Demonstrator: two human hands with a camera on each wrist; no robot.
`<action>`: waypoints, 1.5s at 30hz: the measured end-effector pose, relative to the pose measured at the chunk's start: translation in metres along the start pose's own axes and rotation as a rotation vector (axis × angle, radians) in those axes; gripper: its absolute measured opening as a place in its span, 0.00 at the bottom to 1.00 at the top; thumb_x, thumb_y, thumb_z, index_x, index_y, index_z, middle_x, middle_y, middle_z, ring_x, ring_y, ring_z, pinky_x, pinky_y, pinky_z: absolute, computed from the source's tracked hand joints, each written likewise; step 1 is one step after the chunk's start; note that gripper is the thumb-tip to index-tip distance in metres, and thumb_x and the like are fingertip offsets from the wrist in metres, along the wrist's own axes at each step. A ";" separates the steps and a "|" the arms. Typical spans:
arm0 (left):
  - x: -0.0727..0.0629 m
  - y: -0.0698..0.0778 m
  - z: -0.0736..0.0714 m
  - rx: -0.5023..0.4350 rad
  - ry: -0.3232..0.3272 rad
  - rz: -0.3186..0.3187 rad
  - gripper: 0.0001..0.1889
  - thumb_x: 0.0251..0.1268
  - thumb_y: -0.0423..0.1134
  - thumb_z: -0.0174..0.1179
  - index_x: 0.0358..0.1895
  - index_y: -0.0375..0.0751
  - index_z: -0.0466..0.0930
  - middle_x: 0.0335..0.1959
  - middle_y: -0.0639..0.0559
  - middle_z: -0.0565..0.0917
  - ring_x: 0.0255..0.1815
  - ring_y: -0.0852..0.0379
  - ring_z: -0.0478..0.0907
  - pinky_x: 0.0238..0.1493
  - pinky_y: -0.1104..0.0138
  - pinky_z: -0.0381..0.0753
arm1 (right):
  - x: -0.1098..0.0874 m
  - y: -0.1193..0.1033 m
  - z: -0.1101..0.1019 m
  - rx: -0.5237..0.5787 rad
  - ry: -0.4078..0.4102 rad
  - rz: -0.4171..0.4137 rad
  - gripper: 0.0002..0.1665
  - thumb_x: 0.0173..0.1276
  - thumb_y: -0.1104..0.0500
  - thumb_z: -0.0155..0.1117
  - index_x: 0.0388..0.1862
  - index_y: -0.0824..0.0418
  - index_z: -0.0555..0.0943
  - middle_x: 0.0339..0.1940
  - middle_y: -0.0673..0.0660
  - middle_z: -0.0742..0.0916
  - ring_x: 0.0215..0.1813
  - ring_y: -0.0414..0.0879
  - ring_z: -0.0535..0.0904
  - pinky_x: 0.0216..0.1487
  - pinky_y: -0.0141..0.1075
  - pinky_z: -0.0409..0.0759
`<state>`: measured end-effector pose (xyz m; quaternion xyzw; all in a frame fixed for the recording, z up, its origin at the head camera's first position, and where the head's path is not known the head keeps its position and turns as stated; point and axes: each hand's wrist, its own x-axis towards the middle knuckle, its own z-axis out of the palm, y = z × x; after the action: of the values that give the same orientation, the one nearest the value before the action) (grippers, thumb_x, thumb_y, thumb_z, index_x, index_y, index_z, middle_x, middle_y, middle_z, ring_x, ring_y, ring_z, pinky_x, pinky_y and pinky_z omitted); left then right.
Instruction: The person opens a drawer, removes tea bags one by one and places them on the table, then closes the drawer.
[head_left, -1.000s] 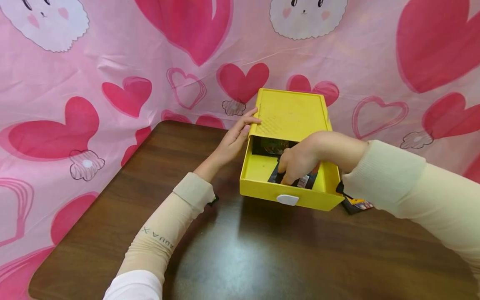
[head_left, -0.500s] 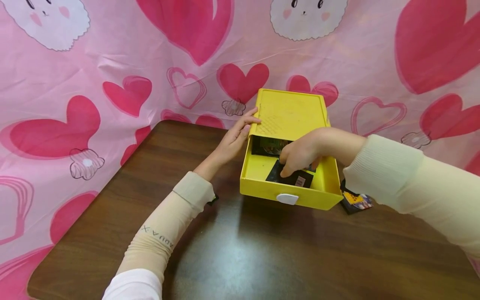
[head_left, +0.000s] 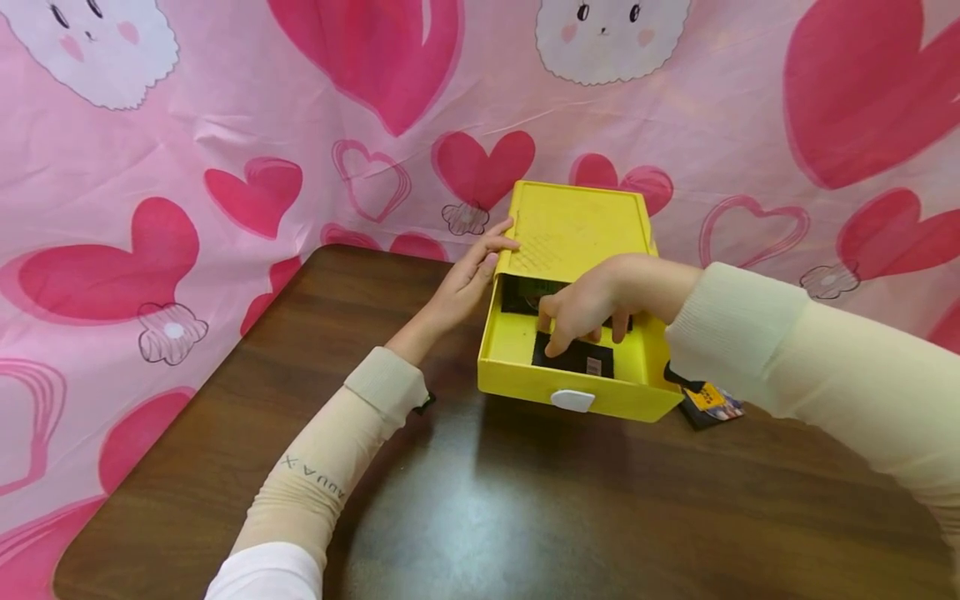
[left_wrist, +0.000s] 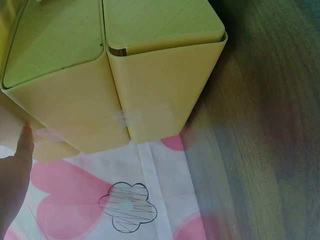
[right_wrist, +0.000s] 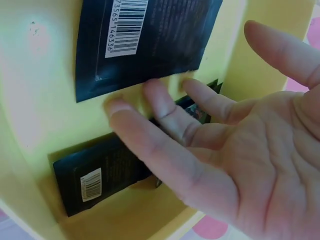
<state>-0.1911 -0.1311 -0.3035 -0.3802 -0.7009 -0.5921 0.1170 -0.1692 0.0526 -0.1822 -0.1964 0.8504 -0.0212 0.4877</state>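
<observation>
A yellow drawer box (head_left: 581,225) stands on the table, its front drawer (head_left: 517,342) pulled out. My left hand (head_left: 468,283) rests on the box's left side with fingers extended. Inside the drawer, my right hand (head_left: 592,304) hovers with fingers spread and loosely bent, its fingertips at the edge of a flat black packet (head_left: 573,358) near the drawer front. That packet (right_wrist: 150,40) shows a barcode in the right wrist view. Another black packet (right_wrist: 100,172), also with a barcode, lies farther back, partly hidden by the fingers.
A black packet with a colourful print (head_left: 712,407) lies on the brown table (head_left: 465,500) right of the box, partly behind the right wrist. The drawer has a white handle (head_left: 573,401). A pink heart-patterned cloth (head_left: 262,100) hangs close behind the box.
My right hand has shifted left and its fingers have spread. The front packet has moved slightly and turned to lie along the drawer front. My left hand stays on the box.
</observation>
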 end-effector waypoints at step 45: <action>0.001 -0.036 -0.002 -0.003 0.013 0.028 0.15 0.79 0.33 0.38 0.60 0.31 0.68 0.76 0.40 0.55 0.76 0.55 0.51 0.72 0.61 0.54 | 0.003 0.014 -0.008 -0.072 0.104 -0.257 0.15 0.68 0.65 0.62 0.52 0.57 0.73 0.38 0.57 0.79 0.34 0.49 0.73 0.27 0.33 0.73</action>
<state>-0.2167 -0.1326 -0.3288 -0.3861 -0.6939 -0.5939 0.1294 -0.1819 0.0637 -0.1834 -0.3195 0.8426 -0.0631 0.4288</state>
